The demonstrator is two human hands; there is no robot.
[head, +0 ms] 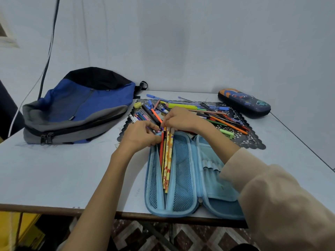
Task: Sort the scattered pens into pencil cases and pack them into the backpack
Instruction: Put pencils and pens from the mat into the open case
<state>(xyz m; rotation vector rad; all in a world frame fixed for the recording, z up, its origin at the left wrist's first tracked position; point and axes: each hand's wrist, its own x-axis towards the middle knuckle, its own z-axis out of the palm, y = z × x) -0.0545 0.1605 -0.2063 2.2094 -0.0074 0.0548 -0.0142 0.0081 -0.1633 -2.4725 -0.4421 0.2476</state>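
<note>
A pale wall backs a pale surface that carries everything. At the far left lies the blue and grey backpack, its zip pulls together, so it looks shut. At the far right sits a closed pencil case, dark with a cartoon print. Between them, on a black lace-edged mat, the scattered pens lie crossed over one another.

Near the person, the open pencil case, light blue with mesh pockets, lies spread flat. Its near end reaches the surface's edge and appears to hang slightly over it. A bundle of pencils lies in its left half, their far ends sticking out past the case's far rim. The left hand and the right hand meet there. Each grip is curled and pinches those far pencil ends.

The likeliest trouble is the case sliding. A push along the pencils toward the near edge could carry the case further over it, as nothing pins it except the right sleeve resting across its right half. The pencils may also fan apart if one grip lets go first. If they stay proud of the rim, the zip will probably jam on them. The sleeve could drag pens off the mat when the arm reaches out.
</note>
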